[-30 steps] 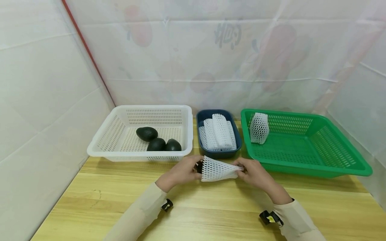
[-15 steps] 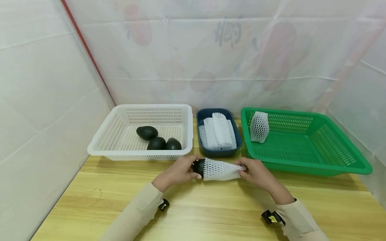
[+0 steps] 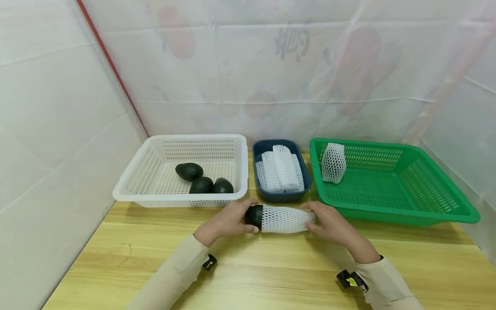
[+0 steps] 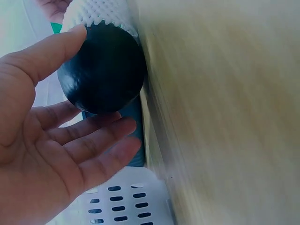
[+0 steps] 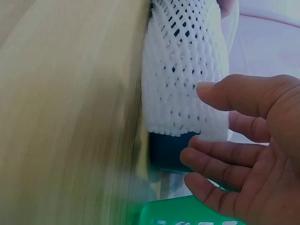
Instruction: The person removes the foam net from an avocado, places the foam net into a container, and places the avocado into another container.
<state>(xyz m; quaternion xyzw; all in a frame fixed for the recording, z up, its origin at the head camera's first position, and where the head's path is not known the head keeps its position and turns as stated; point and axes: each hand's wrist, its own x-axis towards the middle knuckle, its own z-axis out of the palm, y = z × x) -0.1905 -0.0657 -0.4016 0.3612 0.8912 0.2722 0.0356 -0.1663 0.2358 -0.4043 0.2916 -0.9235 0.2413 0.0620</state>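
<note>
A dark avocado (image 3: 253,216) lies near the table's middle, one end inside a white foam net sleeve (image 3: 287,218) and the other bare at the left. My left hand (image 3: 228,218) holds this bare end loosely, thumb on the near side and fingers round the far side. In the left wrist view the net's edge (image 4: 101,18) rings the avocado beside the thumb tip. My right hand (image 3: 329,221) is at the sleeve's right end, fingers relaxed and spread. Its thumb (image 5: 225,93) lies over the net, and the index finger is partly hidden behind it.
At the back left, a white basket (image 3: 180,198) contains three avocados. Several folded net sleeves (image 3: 284,168) fill a dark blue box (image 3: 280,197) at the centre. One net-wrapped item (image 3: 333,163) stands in the green basket (image 3: 391,215) at the right. Fabric walls enclose the table.
The sleeve's right end, earlier pinched narrow by my right hand, has spread out as those fingers loosened. My left hand has shifted slightly left, and more of the avocado shows outside the net.
</note>
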